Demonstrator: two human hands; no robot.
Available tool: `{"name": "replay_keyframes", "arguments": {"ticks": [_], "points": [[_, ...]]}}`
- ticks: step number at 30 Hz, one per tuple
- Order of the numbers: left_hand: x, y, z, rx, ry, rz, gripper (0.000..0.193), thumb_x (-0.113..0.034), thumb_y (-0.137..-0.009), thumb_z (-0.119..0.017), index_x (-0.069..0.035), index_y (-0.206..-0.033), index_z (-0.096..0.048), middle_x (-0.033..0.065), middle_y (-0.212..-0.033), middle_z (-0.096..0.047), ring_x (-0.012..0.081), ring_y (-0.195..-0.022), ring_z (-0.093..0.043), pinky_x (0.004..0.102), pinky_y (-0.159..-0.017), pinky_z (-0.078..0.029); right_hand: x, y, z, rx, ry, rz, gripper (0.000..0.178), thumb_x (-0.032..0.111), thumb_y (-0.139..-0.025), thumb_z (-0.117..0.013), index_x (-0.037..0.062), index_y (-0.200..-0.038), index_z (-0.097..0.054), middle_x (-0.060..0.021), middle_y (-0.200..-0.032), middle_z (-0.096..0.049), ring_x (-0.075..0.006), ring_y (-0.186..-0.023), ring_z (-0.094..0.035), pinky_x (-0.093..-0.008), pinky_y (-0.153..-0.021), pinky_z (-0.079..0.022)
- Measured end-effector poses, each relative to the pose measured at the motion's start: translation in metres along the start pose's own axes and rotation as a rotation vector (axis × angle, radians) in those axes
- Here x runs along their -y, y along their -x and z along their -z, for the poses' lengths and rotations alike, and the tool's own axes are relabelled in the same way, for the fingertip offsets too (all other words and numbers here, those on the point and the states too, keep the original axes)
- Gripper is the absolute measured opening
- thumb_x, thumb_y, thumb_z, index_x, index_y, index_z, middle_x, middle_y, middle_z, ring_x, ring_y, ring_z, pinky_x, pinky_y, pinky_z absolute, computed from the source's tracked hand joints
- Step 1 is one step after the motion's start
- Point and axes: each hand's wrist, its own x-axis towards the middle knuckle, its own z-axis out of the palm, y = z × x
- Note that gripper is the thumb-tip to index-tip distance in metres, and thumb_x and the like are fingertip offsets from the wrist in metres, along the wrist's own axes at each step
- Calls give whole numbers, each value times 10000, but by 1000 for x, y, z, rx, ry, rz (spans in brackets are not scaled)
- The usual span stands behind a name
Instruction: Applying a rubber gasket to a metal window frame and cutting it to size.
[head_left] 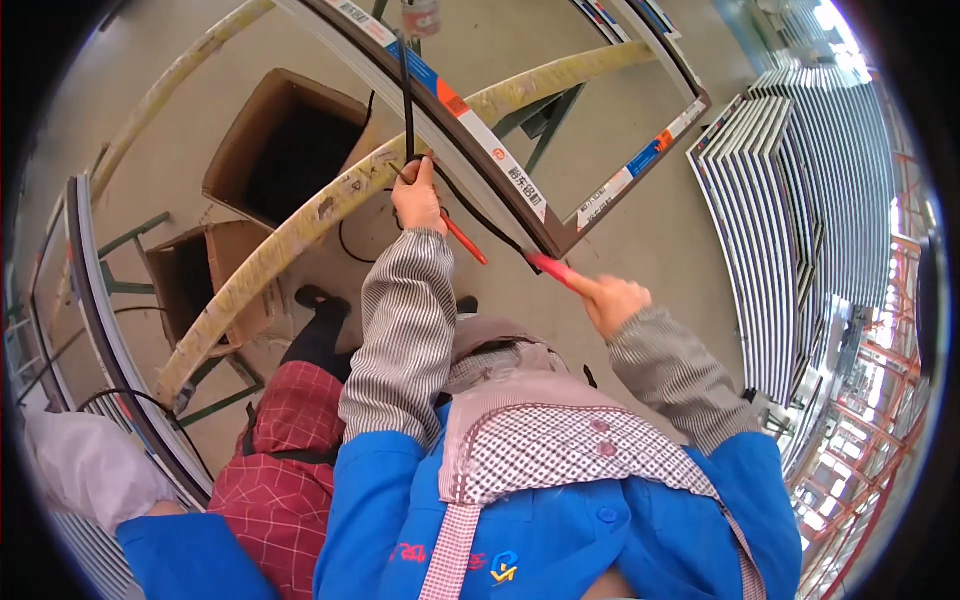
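My left hand (418,198) is closed around a black rubber strip (408,100) and a slim red-handled tool (464,242) that looks like a screwdriver. The strip loops past my fingers and runs along the near edge of a brown window frame (560,238) to its corner. Closed on a pink-red handle (562,274), my right hand (614,302) holds that tool at the corner, over the strip's end. Its head is blurred, so its kind does not show. The frame carries printed protective film.
A yellow-wrapped curved support bar (300,225) passes under the frame. Open cardboard boxes (285,140) stand on the floor at left. Beside me on the left is a person in a red checked apron (285,480), near another frame (95,290). Stacked profiles (745,220) fill the right.
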Motion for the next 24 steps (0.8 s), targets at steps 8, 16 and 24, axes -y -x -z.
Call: {"name": "replay_keyframes", "arguments": {"ticks": [8,16,24], "points": [[17,-10,-5,47,11,17,94,-124,-805,-576,-72,-878,-604,-71,-680,-513,34,-511,-363,199,-460,-291,41,-70,25,-160,-8,24,394,165,-809,-454,351,-1156,-464,-73,-702,-551,-275,-607,-574,-408,-525,-453],[9,-4,2,144,-113,0,125,-114,-824,-543,-55,-922,-596,-32,-769,-559,21,-583,-419,200,-464,-317,25,-34,38,159,28,-63,331,171,-816,-425,307,-1113,-477,-98,-736,-584,-299,-680,-589,-387,-547,-465],[10,-3,111,217,734,360,240,-341,-869,-470,-125,-917,-561,-67,-492,-289,57,-438,-256,199,-438,-289,54,-99,45,39,-15,7,358,188,-836,-390,325,-1163,-440,-111,-863,-598,-292,-745,-607,-419,-621,-482]]}}
